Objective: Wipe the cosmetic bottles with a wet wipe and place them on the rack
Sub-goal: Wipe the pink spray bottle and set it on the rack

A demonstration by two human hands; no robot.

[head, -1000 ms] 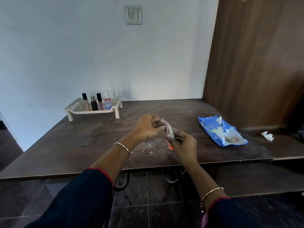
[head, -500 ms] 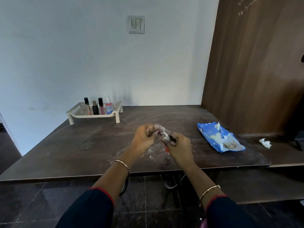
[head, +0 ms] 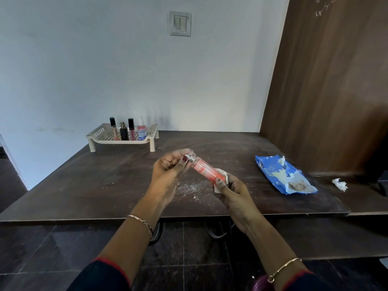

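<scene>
While both hands are raised a little above the table (head: 105,177), they hold one pink bottle (head: 206,171) between them. The left hand (head: 168,171) grasps the upper end: its fingers are curled round the silver cap (head: 190,159), and the thumb with a red nail presses on the neck. The right hand (head: 233,190) grips the lower end, and a white wet wipe (head: 222,177) is folded between its fingers and the bottle, so the wipe touches the bottom part. The bottle lies tilted, with the cap up to the left and the base down to the right. Each wrist carries a thin bracelet.

On the dark table below the hands there is a patch of white crumbs (head: 189,187). To the right lies a blue pack of wet wipes (head: 283,177), with one wipe coming out of its opening. Further right, on a lower surface, lies a crumpled used wipe (head: 339,184).

At the far left corner of the table stands the cream rack (head: 121,142), near the wall and well apart from the hands. Four items stand upright in it in a row: a lip gloss tube (head: 113,128), a black perfume bottle (head: 123,133), a second lip gloss tube (head: 131,129) and a small bottle with pink liquid (head: 141,132). A light switch (head: 180,23) is on the wall above, and a brown wooden panel (head: 327,91) rises on the right.
</scene>
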